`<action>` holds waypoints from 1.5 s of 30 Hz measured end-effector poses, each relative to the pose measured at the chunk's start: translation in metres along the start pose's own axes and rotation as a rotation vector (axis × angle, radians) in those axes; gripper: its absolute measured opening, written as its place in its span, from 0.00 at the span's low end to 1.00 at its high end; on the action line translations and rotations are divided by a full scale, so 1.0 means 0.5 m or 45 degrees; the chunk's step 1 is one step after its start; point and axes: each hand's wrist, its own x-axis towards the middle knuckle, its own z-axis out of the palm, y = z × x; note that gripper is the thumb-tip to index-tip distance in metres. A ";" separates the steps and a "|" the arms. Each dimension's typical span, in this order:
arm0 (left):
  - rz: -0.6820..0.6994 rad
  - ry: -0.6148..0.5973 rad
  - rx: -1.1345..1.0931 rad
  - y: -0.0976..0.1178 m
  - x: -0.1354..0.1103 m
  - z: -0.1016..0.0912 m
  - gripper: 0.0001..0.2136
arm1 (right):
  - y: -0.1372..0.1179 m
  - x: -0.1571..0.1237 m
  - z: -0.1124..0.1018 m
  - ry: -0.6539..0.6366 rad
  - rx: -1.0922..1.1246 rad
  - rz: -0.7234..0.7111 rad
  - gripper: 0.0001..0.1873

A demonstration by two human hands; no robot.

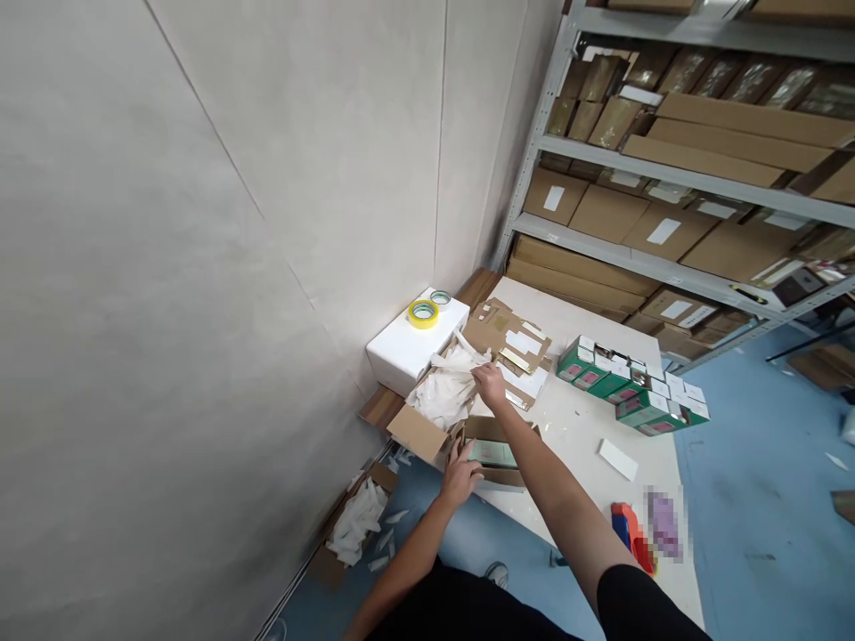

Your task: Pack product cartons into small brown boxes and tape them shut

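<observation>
My right hand [491, 383] reaches over an open cardboard box filled with crumpled white packing paper [446, 392]. Its fingers are closed on the right edge of that paper. My left hand [460, 474] rests at the left end of a smaller open carton [511, 478], its fingers apart and lying on the rim. Inside this carton lies a pale green box [492, 453]. The two cartons stand side by side at the table's edge, and my right forearm covers part of the smaller one.
A white box [394, 354] by the wall carries a yellow tape roll [423, 313]. Flattened cardboard [491, 325], green-and-white boxes [601, 378], a white card [618, 459] and a red-and-blue tape dispenser [633, 537] lie on the table. Shelves [601, 233] hold cartons; a paper-filled box [361, 521] stands below.
</observation>
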 end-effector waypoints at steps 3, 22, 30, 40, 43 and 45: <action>0.006 0.011 0.037 0.011 0.012 0.001 0.04 | -0.003 -0.041 -0.022 0.084 0.033 0.026 0.17; 0.207 -0.046 0.163 0.173 0.131 0.129 0.05 | 0.190 -0.515 -0.176 0.210 0.149 0.503 0.19; 0.310 -0.299 0.153 0.242 0.179 0.275 0.05 | 0.291 -0.705 -0.209 0.282 0.147 0.767 0.26; 0.007 -0.179 0.095 0.199 0.151 0.316 0.39 | 0.355 -0.804 -0.235 0.363 0.252 1.013 0.27; -0.385 -0.052 -0.128 0.170 0.133 0.303 0.46 | 0.361 -0.821 -0.222 0.387 0.301 1.079 0.30; -0.582 -0.103 -0.302 0.161 0.127 0.295 0.42 | 0.364 -0.831 -0.214 0.398 0.326 1.141 0.33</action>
